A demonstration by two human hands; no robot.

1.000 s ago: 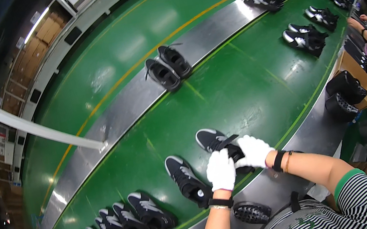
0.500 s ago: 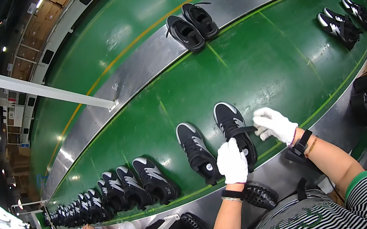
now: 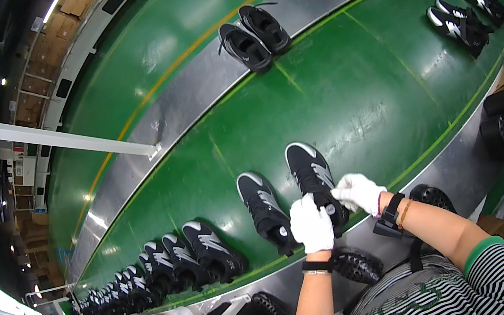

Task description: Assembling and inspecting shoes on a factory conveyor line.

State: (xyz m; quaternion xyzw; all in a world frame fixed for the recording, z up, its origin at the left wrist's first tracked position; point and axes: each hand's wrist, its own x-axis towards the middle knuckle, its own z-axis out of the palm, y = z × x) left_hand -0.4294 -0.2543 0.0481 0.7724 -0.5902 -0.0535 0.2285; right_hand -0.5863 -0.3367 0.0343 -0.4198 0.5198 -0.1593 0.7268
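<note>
we work on the shoe (image 3: 309, 167), which stands upright on the green belt (image 3: 356, 98), below and right of the frame's centre, toe toward the top. its mate (image 3: 261, 204) stands just to its left. our gloved left hand (image 3: 311, 222) covers the left rear of the shoe, fingers curled; we cannot tell whether they have hold of it or only press on it. our gloved right hand (image 3: 358, 194) is at the shoe's right side, fingers half curled, tips close to its edge; whether they pinch anything we cannot tell.

as we judge it, the step is to adjust the shoe near its ankle opening. we should brace the rear with the left hand, work the right fingertips along the edge, and apply even force so the sole stays flat. gloved fingers feel less, so we should check by eye for trapped folds and avoid knocking the mate.
</note>
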